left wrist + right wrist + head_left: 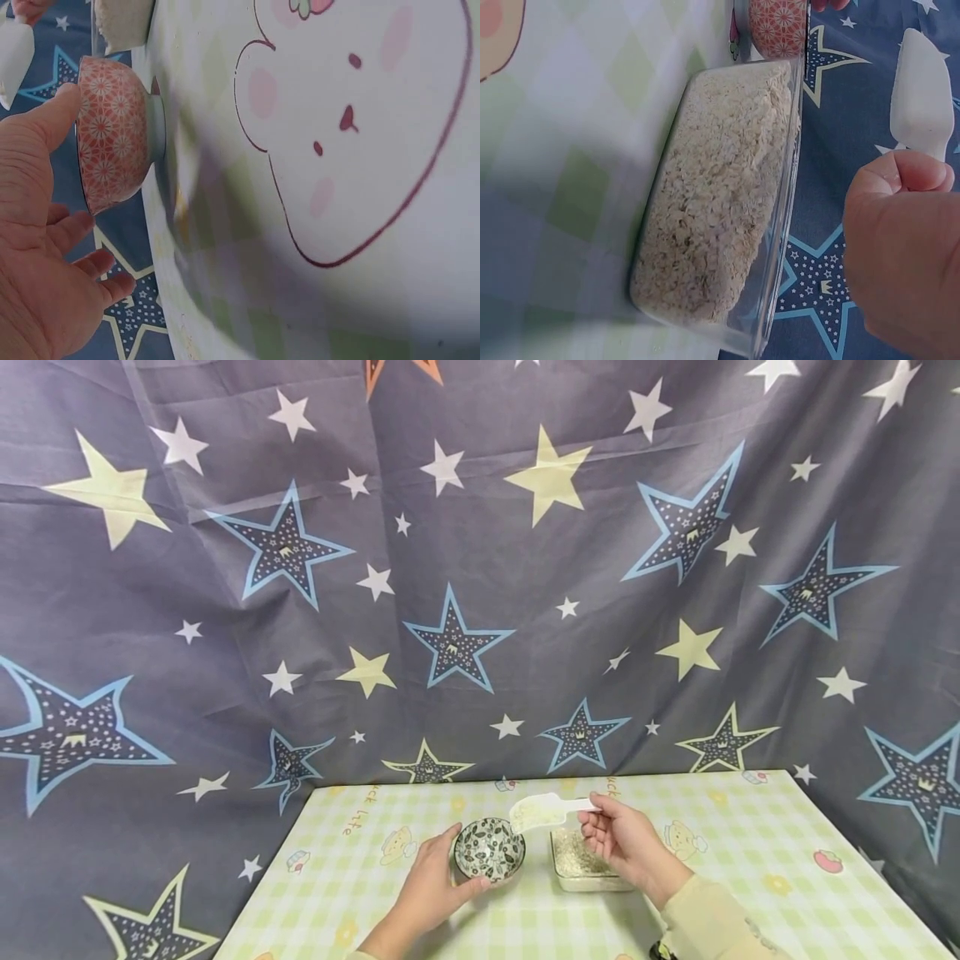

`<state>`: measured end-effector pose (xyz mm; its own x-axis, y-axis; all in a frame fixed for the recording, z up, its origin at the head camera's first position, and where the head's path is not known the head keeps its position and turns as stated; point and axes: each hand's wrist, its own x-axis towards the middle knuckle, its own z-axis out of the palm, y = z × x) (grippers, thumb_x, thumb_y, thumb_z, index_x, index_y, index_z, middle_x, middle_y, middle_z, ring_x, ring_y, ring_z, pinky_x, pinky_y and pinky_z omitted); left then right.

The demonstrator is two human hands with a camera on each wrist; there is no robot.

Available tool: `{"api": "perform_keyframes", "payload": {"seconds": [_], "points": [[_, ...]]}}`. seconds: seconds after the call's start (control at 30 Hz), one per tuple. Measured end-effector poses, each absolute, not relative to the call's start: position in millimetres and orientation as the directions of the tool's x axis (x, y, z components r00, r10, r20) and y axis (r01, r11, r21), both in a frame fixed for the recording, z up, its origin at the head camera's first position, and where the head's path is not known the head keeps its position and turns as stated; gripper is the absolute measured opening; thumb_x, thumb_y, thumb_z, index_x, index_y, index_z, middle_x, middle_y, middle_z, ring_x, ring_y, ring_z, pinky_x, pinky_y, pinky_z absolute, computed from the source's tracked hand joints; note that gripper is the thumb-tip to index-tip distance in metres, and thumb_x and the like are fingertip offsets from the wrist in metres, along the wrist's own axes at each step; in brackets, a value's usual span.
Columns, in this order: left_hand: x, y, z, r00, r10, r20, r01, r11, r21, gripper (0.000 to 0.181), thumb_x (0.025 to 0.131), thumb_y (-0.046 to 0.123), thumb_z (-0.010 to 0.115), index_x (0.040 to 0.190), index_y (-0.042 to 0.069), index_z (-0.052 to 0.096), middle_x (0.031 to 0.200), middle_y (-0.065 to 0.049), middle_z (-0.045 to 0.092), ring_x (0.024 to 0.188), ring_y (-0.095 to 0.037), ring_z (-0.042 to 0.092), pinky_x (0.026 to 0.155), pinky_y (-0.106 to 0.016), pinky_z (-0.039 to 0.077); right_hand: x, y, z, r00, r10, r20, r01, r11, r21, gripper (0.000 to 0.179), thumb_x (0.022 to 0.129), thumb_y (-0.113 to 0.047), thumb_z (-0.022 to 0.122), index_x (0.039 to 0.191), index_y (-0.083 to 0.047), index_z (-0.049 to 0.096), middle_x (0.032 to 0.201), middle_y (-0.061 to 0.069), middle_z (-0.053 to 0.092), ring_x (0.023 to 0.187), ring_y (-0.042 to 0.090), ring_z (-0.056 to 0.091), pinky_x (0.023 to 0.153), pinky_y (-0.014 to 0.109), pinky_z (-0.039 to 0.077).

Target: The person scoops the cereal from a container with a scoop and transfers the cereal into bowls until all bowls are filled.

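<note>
A small bowl (pixel 490 852) stands on the table, leafy dark pattern inside and red floral pattern (pixel 112 142) outside. My left hand (pixel 433 881) holds it at the rim, thumb on one side and fingers on the other. My right hand (pixel 628 842) grips the handle of a white scoop (pixel 540 812), which carries pale flakes and is held level above the bowl's right edge. Below the right hand sits a clear rectangular container (pixel 592 885) filled with oat flakes (pixel 712 187), partly hidden by that hand in the head view.
A green-and-white checked cloth (pixel 330 893) with cartoon prints covers the table. Behind it hangs a dark curtain (pixel 480 560) printed with stars. The container stands just right of the bowl.
</note>
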<state>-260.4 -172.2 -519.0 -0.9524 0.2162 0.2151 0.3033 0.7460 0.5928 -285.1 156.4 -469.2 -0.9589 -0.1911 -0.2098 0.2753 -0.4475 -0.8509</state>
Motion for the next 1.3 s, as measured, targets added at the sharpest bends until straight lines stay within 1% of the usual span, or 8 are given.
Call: {"api": "perform_keyframes", "payload": {"seconds": [0.23, 0.4, 0.47, 0.57, 0.7, 0.83, 1.07, 1.3], "points": [[-261.7, -172.6, -520.6, -0.955, 0.214, 0.204, 0.294, 0.745, 0.599, 0.101, 0.085, 0.048, 0.089, 0.160, -0.002, 0.043, 0.157, -0.027, 0.053, 0.146, -0.049, 0.048, 0.119, -0.069, 0.043, -286.3, 150.0, -470.8, -0.960, -0.173, -0.220, 0.275, -0.438, -0.856, 0.019, 0.114, -0.025, 0.049, 0.101, -0.013, 0.056, 0.079, -0.004, 0.072, 0.069, 0.003, 0.063, 0.065, 0.017, 0.058], [-261.2, -171.1, -520.0, -0.953, 0.222, 0.205, 0.301, 0.744, 0.597, 0.101, 0.085, 0.049, 0.089, 0.159, -0.004, 0.043, 0.157, -0.028, 0.054, 0.144, -0.050, 0.050, 0.120, -0.069, 0.043, -286.5, 146.1, -472.7, -0.959, -0.174, -0.222, 0.276, -0.419, -0.865, 0.018, 0.114, -0.024, 0.048, 0.106, -0.012, 0.057, 0.079, -0.004, 0.072, 0.068, 0.003, 0.062, 0.064, 0.016, 0.057], [-260.5, -170.4, -519.3, -0.953, 0.223, 0.203, 0.301, 0.743, 0.598, 0.101, 0.085, 0.048, 0.088, 0.159, -0.005, 0.043, 0.156, -0.028, 0.054, 0.144, -0.050, 0.050, 0.120, -0.069, 0.043, -286.5, 144.7, -473.3, -0.958, -0.183, -0.219, 0.276, -0.407, -0.871, 0.019, 0.114, -0.025, 0.048, 0.106, -0.012, 0.058, 0.080, -0.004, 0.072, 0.069, 0.002, 0.062, 0.064, 0.016, 0.057], [-259.2, -169.4, -517.4, -0.956, 0.221, 0.193, 0.293, 0.743, 0.602, 0.101, 0.085, 0.048, 0.088, 0.159, -0.004, 0.043, 0.156, -0.028, 0.054, 0.143, -0.050, 0.050, 0.120, -0.070, 0.042, -286.6, 142.4, -474.0, -0.959, -0.192, -0.210, 0.270, -0.379, -0.885, 0.023, 0.114, -0.026, 0.048, 0.101, -0.012, 0.059, 0.080, -0.003, 0.073, 0.069, 0.003, 0.062, 0.064, 0.016, 0.057], [-259.1, -168.5, -516.1, -0.961, 0.216, 0.175, 0.278, 0.746, 0.605, 0.101, 0.085, 0.048, 0.089, 0.159, -0.003, 0.043, 0.157, -0.027, 0.054, 0.144, -0.049, 0.050, 0.119, -0.070, 0.042, -285.7, 139.3, -473.2, -0.962, -0.185, -0.199, 0.251, -0.318, -0.914, 0.027, 0.115, -0.028, 0.047, 0.099, -0.010, 0.061, 0.080, -0.004, 0.074, 0.068, 0.003, 0.062, 0.063, 0.016, 0.056], [-259.8, -167.5, -515.6, -0.962, 0.216, 0.165, 0.271, 0.750, 0.604, 0.100, 0.085, 0.048, 0.089, 0.160, -0.002, 0.043, 0.156, -0.026, 0.055, 0.143, -0.049, 0.050, 0.119, -0.070, 0.043, -284.0, 135.1, -472.2, -0.972, -0.148, -0.182, 0.214, -0.245, -0.946, 0.031, 0.114, -0.028, 0.047, 0.103, -0.006, 0.065, 0.080, -0.005, 0.073, 0.067, 0.004, 0.059, 0.061, 0.016, 0.054], [-262.0, -166.6, -510.6, -0.959, 0.235, 0.161, 0.284, 0.760, 0.584, 0.103, 0.083, 0.044, 0.090, 0.160, -0.004, 0.041, 0.152, -0.029, 0.057, 0.140, -0.049, 0.053, 0.118, -0.068, 0.045, -281.4, 123.8, -469.5, -0.989, -0.068, -0.135, 0.144, -0.145, -0.979, 0.033, 0.114, -0.025, 0.048, 0.114, 0.004, 0.065, 0.077, -0.005, 0.070, 0.066, 0.006, 0.055, 0.058, 0.017, 0.050], [-265.9, -166.3, -510.2, -0.962, 0.231, 0.144, 0.272, 0.779, 0.565, 0.107, 0.081, 0.048, 0.091, 0.160, -0.004, 0.040, 0.148, -0.030, 0.060, 0.134, -0.048, 0.058, 0.115, -0.067, 0.048, -276.2, 114.0, -462.9, -0.997, -0.016, -0.080, 0.081, -0.089, -0.993, 0.031, 0.112, -0.021, 0.053, 0.115, 0.006, 0.068, 0.076, -0.001, 0.070, 0.065, 0.008, 0.055, 0.056, 0.019, 0.047]]}}
